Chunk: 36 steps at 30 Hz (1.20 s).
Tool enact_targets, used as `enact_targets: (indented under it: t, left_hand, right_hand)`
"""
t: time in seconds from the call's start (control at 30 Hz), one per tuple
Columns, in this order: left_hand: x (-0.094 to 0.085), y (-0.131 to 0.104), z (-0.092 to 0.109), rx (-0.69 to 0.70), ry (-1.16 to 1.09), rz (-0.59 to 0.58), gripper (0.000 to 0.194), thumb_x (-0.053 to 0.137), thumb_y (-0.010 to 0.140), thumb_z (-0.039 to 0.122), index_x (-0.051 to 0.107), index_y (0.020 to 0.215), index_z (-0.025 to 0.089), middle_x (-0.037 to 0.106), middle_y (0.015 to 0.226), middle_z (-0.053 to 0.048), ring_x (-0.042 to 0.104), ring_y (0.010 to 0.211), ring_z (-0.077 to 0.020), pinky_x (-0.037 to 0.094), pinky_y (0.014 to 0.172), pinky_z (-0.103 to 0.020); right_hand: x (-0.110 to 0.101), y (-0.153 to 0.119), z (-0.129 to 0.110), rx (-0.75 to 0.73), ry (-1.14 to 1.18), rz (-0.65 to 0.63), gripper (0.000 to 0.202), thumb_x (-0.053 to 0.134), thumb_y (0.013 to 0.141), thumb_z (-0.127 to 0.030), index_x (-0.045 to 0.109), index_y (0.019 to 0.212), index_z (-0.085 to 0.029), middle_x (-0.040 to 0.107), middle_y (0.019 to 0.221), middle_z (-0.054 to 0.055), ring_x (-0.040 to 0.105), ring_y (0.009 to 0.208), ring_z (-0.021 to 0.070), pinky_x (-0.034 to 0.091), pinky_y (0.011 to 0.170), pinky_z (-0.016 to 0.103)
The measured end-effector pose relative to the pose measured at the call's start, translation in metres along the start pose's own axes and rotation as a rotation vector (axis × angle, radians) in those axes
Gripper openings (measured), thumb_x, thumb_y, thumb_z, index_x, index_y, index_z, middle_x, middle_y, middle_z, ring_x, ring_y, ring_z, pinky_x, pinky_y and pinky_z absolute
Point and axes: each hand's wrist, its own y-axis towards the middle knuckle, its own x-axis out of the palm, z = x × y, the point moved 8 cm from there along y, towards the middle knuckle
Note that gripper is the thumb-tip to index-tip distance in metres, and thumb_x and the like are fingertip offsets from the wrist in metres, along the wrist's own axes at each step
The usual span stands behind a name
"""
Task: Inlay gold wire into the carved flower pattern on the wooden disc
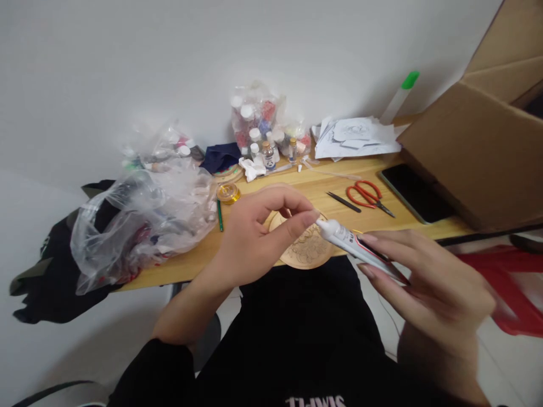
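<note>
My right hand [428, 277] grips a white glue tube [345, 240] with black and red print, its nozzle pointing left and slightly up. My left hand [263, 232] pinches thumb and forefinger at the tip of that nozzle; whether a small cap sits between them is hidden. Below the two hands, a round wooden disc [307, 249] with a line drawing on it lies at the table's front edge. My left hand covers part of its left side.
Black tweezers [343, 202], red-handled scissors [369, 198] and a phone [418, 192] lie right, beside a cardboard box [470, 152]. Papers [356, 138] and bagged bottles [254, 121] stand behind. Left are a gold wire spool [228, 193], a green stick [220, 216] and a plastic bag [148, 209].
</note>
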Motion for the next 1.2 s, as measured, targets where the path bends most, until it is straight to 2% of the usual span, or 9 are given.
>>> enact_targets:
  t: [0.1, 0.27, 0.37, 0.5, 0.7, 0.8, 0.93, 1.2]
  left_hand:
    - [0.002, 0.001, -0.009, -0.117, -0.125, -0.022, 0.008, 0.072, 0.084, 0.02, 0.071, 0.076, 0.019, 0.07, 0.074, 0.001, 0.062, 0.069, -0.0099, 0.051, 0.062, -0.02]
    - [0.007, 0.0, -0.02, -0.197, -0.291, -0.009, 0.009, 0.072, 0.081, 0.015, 0.073, 0.074, 0.019, 0.069, 0.072, 0.002, 0.062, 0.066, -0.0085, 0.051, 0.06, -0.018]
    - [0.003, -0.002, -0.02, -0.158, -0.336, 0.063, 0.008, 0.073, 0.083, 0.018, 0.073, 0.075, 0.02, 0.068, 0.072, 0.002, 0.06, 0.066, -0.0086, 0.051, 0.059, -0.019]
    - [-0.008, -0.005, -0.017, -0.04, -0.367, 0.185, 0.009, 0.071, 0.089, 0.026, 0.072, 0.081, 0.022, 0.066, 0.076, 0.002, 0.061, 0.073, -0.0084, 0.053, 0.069, -0.021]
    - [-0.005, -0.004, -0.031, -0.163, -0.455, 0.215, 0.016, 0.084, 0.076, 0.031, 0.073, 0.073, 0.021, 0.071, 0.072, 0.002, 0.064, 0.066, -0.0077, 0.055, 0.063, -0.019]
    - [-0.001, -0.003, -0.031, -0.154, -0.49, 0.203, 0.015, 0.086, 0.073, 0.031, 0.075, 0.074, 0.022, 0.074, 0.074, 0.002, 0.067, 0.065, -0.0076, 0.057, 0.063, -0.018]
    - [0.002, -0.002, -0.026, -0.116, -0.421, 0.161, 0.008, 0.084, 0.075, 0.027, 0.077, 0.075, 0.024, 0.075, 0.074, 0.002, 0.068, 0.067, -0.0081, 0.056, 0.062, -0.018]
    - [0.002, -0.003, -0.01, -0.047, -0.091, 0.088, 0.007, 0.075, 0.083, 0.021, 0.072, 0.076, 0.021, 0.072, 0.076, 0.002, 0.064, 0.07, -0.0098, 0.052, 0.066, -0.023]
  right_hand:
    - [-0.004, -0.002, -0.007, -0.085, -0.099, 0.054, 0.066, 0.075, 0.071, 0.002, 0.064, 0.13, -0.024, 0.072, 0.109, 0.006, 0.067, 0.09, 0.021, 0.052, 0.073, 0.036]
    - [-0.009, -0.004, -0.013, -0.095, -0.3, 0.136, 0.069, 0.078, 0.071, 0.0, 0.063, 0.132, -0.03, 0.072, 0.109, 0.005, 0.065, 0.088, 0.0218, 0.051, 0.076, 0.039]
    - [-0.007, -0.001, -0.016, -0.117, -0.311, 0.118, 0.068, 0.076, 0.075, -0.002, 0.06, 0.134, -0.032, 0.072, 0.105, 0.004, 0.066, 0.085, 0.0214, 0.05, 0.073, 0.038]
    - [-0.009, 0.003, -0.014, -0.114, -0.246, 0.138, 0.063, 0.073, 0.076, -0.001, 0.062, 0.132, -0.028, 0.071, 0.1, 0.006, 0.066, 0.085, 0.0219, 0.047, 0.071, 0.037]
    - [-0.009, 0.002, -0.013, -0.106, -0.2, 0.165, 0.061, 0.073, 0.073, 0.001, 0.064, 0.128, -0.024, 0.071, 0.103, 0.008, 0.066, 0.086, 0.0229, 0.047, 0.072, 0.038]
    - [-0.009, 0.002, -0.015, -0.118, -0.197, 0.159, 0.064, 0.073, 0.072, 0.004, 0.064, 0.129, -0.022, 0.07, 0.104, 0.009, 0.066, 0.086, 0.0227, 0.046, 0.073, 0.038]
    - [-0.009, 0.004, -0.017, -0.121, -0.207, 0.153, 0.066, 0.073, 0.072, 0.005, 0.063, 0.13, -0.023, 0.069, 0.103, 0.009, 0.064, 0.086, 0.0217, 0.045, 0.073, 0.037]
    - [-0.009, -0.001, -0.013, -0.094, -0.254, 0.158, 0.068, 0.076, 0.072, 0.001, 0.062, 0.131, -0.031, 0.071, 0.106, 0.005, 0.066, 0.086, 0.0229, 0.048, 0.072, 0.039]
